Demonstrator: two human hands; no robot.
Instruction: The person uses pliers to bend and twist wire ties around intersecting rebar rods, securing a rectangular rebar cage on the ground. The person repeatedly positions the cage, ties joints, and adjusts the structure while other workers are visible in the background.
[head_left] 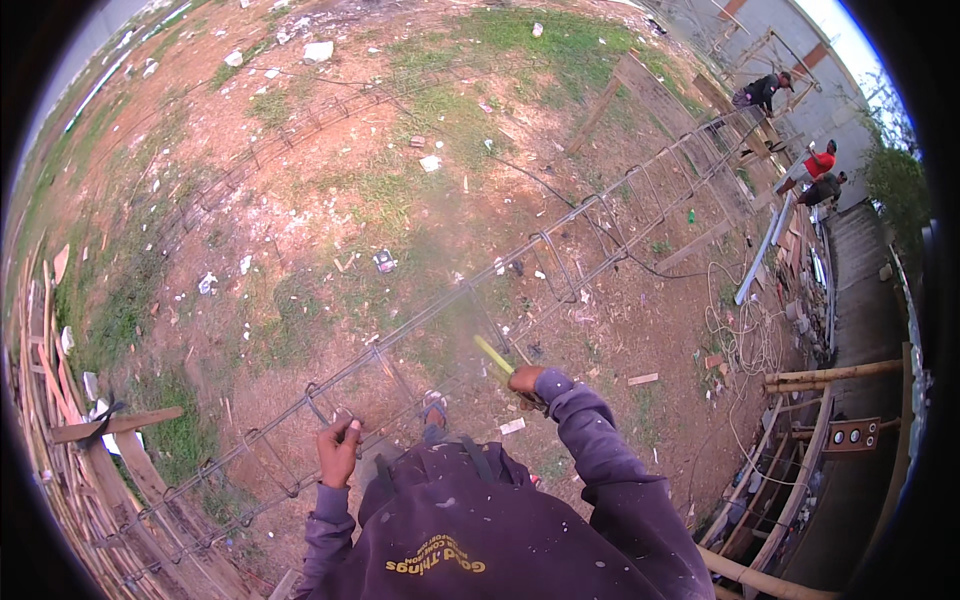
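Observation:
A long rebar cage (465, 290) of thin bars and square stirrups runs diagonally in front of me, from lower left to upper right. My left hand (338, 450) is closed beside its near bars, thumb against curled fingers, close to a stirrup (316, 402). Whatever lies between those fingers is too small to make out. My right hand (525, 380) is wrapped round a narrow yellow strip (492, 354), which sticks out up and left toward the cage. The strip's kind is unclear. My foot (433, 408) shows beneath the cage, between my hands.
Wooden boards (640, 90) prop the cage's far end, near a person in dark clothes (765, 92) and a person in red (820, 162). Bamboo poles (40, 370) and planks lie left. Coiled cord (745, 335) lies right, above a timber frame (800, 470). Litter dots the ground.

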